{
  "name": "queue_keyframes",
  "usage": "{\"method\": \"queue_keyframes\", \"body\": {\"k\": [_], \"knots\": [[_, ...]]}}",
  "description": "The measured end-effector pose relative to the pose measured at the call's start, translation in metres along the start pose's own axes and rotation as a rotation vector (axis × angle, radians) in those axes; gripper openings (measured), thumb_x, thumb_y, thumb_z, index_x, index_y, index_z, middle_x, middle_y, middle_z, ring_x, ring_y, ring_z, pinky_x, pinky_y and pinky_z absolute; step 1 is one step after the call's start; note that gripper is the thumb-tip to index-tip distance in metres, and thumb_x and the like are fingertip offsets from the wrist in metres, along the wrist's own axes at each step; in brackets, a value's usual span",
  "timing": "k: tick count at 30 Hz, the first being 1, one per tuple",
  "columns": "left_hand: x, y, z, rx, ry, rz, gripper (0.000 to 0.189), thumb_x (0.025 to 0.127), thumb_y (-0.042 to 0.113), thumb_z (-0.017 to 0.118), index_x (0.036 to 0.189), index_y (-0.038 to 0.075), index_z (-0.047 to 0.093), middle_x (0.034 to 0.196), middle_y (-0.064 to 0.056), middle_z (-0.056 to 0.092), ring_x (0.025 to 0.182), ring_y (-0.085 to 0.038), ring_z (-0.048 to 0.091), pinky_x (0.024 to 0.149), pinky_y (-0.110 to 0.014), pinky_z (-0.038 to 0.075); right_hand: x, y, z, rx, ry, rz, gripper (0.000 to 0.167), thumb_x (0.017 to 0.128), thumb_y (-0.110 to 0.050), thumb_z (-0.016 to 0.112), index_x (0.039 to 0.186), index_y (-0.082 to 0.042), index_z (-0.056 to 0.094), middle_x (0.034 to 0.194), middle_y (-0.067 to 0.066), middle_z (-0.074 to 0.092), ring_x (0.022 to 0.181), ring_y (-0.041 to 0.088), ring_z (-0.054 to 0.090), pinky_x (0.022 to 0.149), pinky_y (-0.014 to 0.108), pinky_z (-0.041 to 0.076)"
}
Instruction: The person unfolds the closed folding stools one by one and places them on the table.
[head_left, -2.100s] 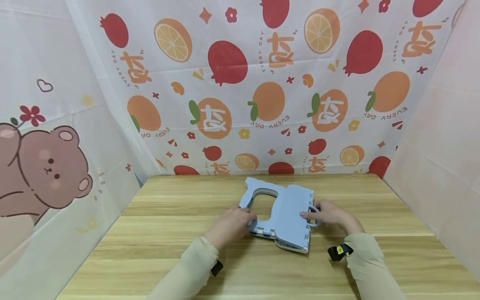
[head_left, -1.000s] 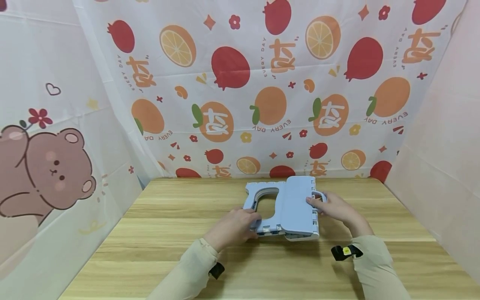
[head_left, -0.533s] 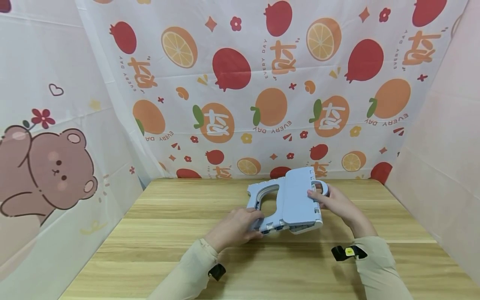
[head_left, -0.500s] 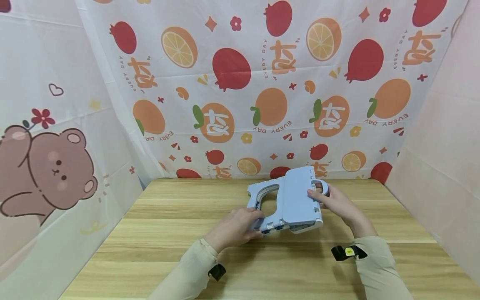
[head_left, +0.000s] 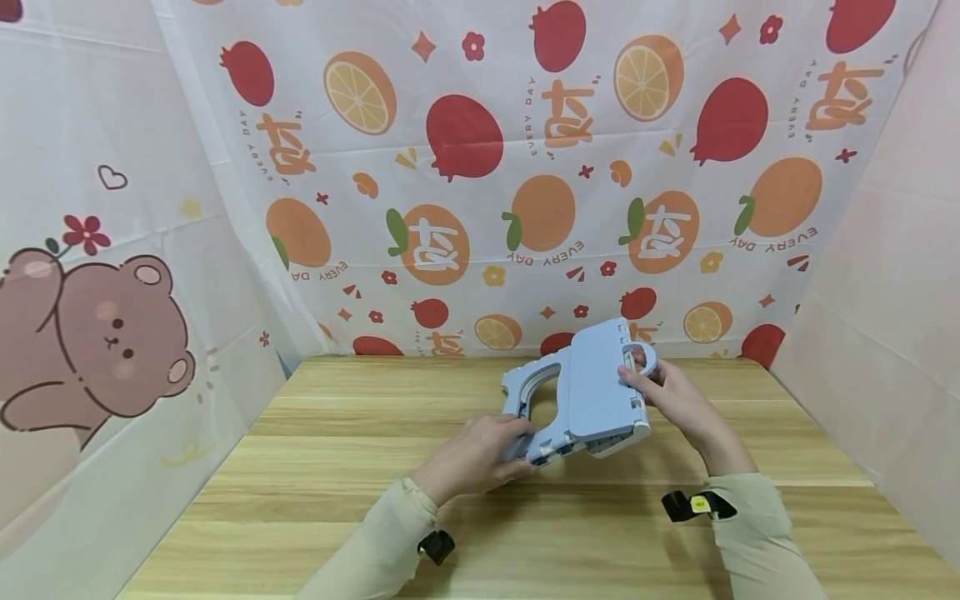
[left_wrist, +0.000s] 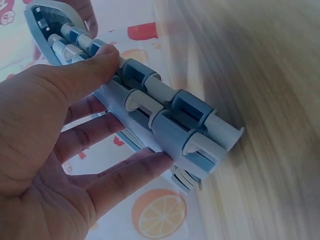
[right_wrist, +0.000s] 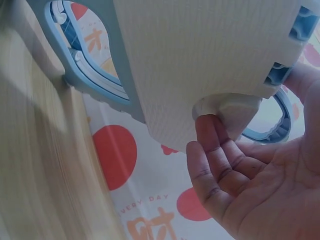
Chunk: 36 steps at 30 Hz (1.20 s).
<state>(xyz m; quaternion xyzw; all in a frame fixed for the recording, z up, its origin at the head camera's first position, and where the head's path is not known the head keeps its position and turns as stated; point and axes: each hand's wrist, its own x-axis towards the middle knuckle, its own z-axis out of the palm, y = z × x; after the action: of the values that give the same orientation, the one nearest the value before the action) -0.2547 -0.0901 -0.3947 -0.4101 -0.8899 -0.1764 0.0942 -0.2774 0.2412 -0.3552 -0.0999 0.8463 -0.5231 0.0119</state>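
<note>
A light blue folding step stool point(head_left: 600, 379), folded nearly flat, is tilted up off the table with its handle side higher. At its lower left my left hand point(head_left: 476, 454) grips the leg frame. In the left wrist view the thumb lies over the hinged edge of the stool point(left_wrist: 175, 125) and the fingers reach beneath. My right hand point(head_left: 686, 417) holds the stool's right edge by the loop handle point(head_left: 649, 361), thumb on the top panel. The right wrist view shows my right fingers point(right_wrist: 210, 170) curled at a recess under the white underside of the panel.
The wood-grain table point(head_left: 337, 483) spreads beneath both hands. A fruit-print curtain point(head_left: 480, 192) hangs behind the table's far edge, with a bear-print curtain point(head_left: 97, 350) at the left and a pale one point(head_left: 885, 317) at the right. Black wrist bands sit on both sleeves.
The stool's right side has risen and tilted up, carried by my right hand, which moved up slightly. My left hand stays on the lower left, shifted slightly right.
</note>
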Motion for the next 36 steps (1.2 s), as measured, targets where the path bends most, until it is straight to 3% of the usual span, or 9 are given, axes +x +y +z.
{"method": "queue_keyframes", "body": {"k": [6, 16, 24, 30, 33, 36], "knots": [[0.001, 0.001, 0.0, -0.031, 0.013, 0.014, 0.043, 0.094, 0.032, 0.086, 0.128, 0.012, 0.071, 0.104, 0.0, 0.075, 0.079, -0.007, 0.052, 0.066, -0.019, 0.041, -0.002, -0.005, 0.001, 0.031, 0.02, -0.047, 0.066, 0.112, -0.045, 0.055, 0.158, 0.001, 0.043, 0.146, 0.024, 0.063, 0.111, 0.004, 0.067, 0.101, 0.021, 0.055], [0.002, 0.002, 0.001, -0.05, 0.028, 0.012, 0.043, 0.094, 0.033, 0.085, 0.13, 0.012, 0.071, 0.106, 0.001, 0.076, 0.083, -0.009, 0.059, 0.075, -0.023, 0.049, -0.006, -0.011, 0.003, 0.08, 0.061, -0.153, 0.058, 0.114, -0.039, 0.052, 0.158, -0.001, 0.047, 0.138, 0.018, 0.065, 0.11, -0.001, 0.066, 0.096, 0.013, 0.053], [0.003, 0.004, 0.004, -0.107, 0.024, -0.007, 0.041, 0.095, 0.033, 0.084, 0.129, 0.014, 0.07, 0.106, 0.003, 0.075, 0.085, -0.014, 0.063, 0.073, -0.021, 0.046, -0.01, -0.018, 0.005, 0.093, 0.082, -0.172, 0.066, 0.114, -0.039, 0.051, 0.169, -0.007, 0.032, 0.154, 0.024, 0.055, 0.116, -0.004, 0.061, 0.096, 0.01, 0.051], [0.003, 0.006, 0.006, -0.121, 0.037, -0.007, 0.041, 0.096, 0.033, 0.084, 0.128, 0.014, 0.069, 0.106, 0.004, 0.074, 0.086, -0.018, 0.066, 0.071, -0.018, 0.045, -0.013, -0.024, 0.006, 0.12, 0.071, -0.188, 0.068, 0.115, -0.036, 0.05, 0.17, -0.004, 0.025, 0.168, 0.024, 0.041, 0.119, -0.009, 0.057, 0.097, 0.007, 0.05], [0.003, 0.008, 0.006, -0.126, 0.04, -0.012, 0.042, 0.096, 0.032, 0.084, 0.129, 0.013, 0.068, 0.105, 0.004, 0.074, 0.086, -0.021, 0.068, 0.07, -0.018, 0.044, -0.013, -0.026, 0.008, 0.132, 0.068, -0.199, 0.068, 0.115, -0.034, 0.049, 0.17, -0.002, 0.024, 0.173, 0.023, 0.034, 0.127, -0.003, 0.056, 0.097, 0.006, 0.05], [0.003, 0.009, 0.006, -0.125, 0.043, -0.013, 0.042, 0.096, 0.032, 0.083, 0.13, 0.013, 0.067, 0.106, 0.002, 0.074, 0.086, -0.021, 0.069, 0.07, -0.017, 0.046, -0.014, -0.028, 0.009, 0.14, 0.069, -0.201, 0.068, 0.115, -0.034, 0.048, 0.17, -0.001, 0.023, 0.176, 0.022, 0.027, 0.143, 0.017, 0.051, 0.098, 0.005, 0.048]]}}
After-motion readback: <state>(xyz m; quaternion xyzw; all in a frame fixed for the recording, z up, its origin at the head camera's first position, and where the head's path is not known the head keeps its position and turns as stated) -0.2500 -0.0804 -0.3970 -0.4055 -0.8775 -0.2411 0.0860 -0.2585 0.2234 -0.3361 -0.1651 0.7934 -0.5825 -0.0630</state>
